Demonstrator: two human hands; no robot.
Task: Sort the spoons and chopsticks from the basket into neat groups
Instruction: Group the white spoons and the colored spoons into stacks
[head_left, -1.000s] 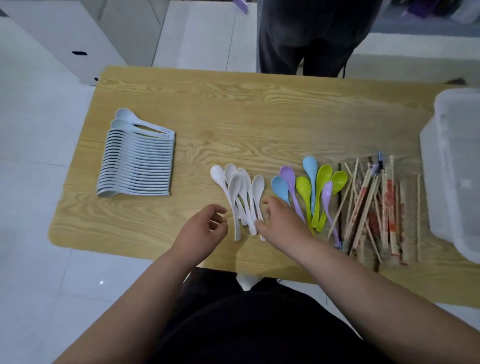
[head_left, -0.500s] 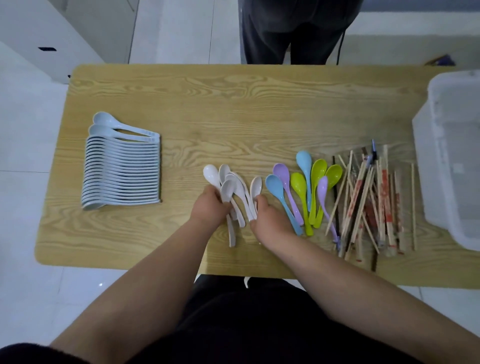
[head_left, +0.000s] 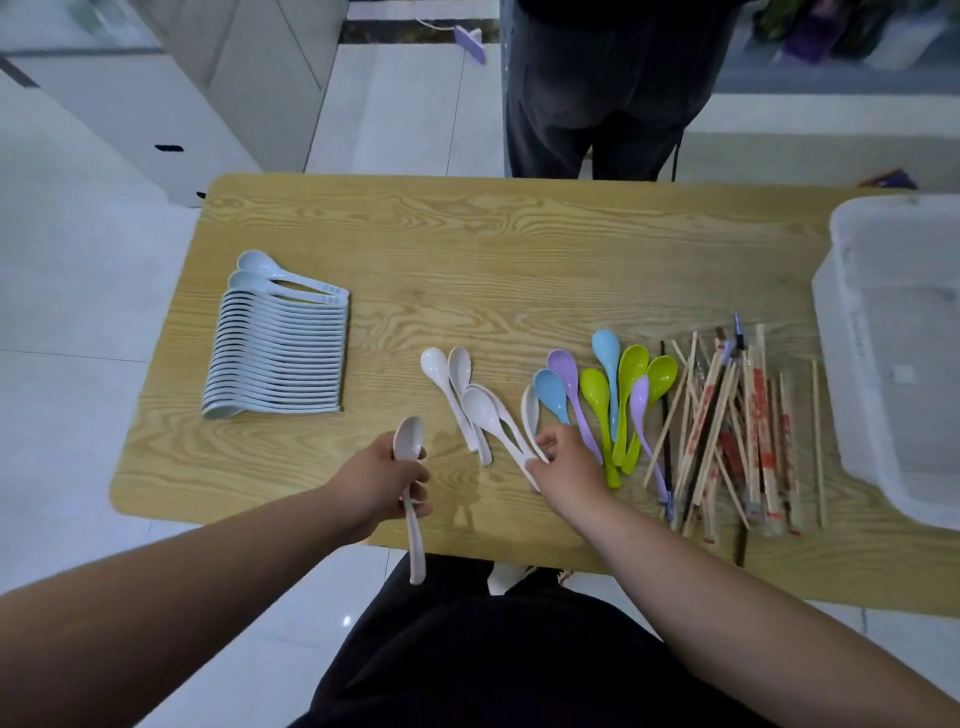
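My left hand (head_left: 382, 480) is shut on one white spoon (head_left: 409, 441), held above the table's near edge with its handle hanging toward me. My right hand (head_left: 563, 462) pinches the handle ends of white spoons in the loose white spoon group (head_left: 470, 395) at mid-table. Right of those lie several coloured spoons (head_left: 605, 387) in blue, purple and green. A pile of chopsticks (head_left: 727, 426), some in paper sleeves, lies further right. A neat nested row of pale blue spoons (head_left: 283, 353) sits at the left.
A translucent white plastic basket (head_left: 852, 332) stands at the table's right end. A person in dark trousers (head_left: 597, 93) stands at the far edge. The wooden table (head_left: 519, 260) has bare surface across its far half. White cabinets stand at the far left.
My left hand has lifted one white spoon out of the group and drawn it left and toward me. My right hand has stayed at the white spoons' handle ends.
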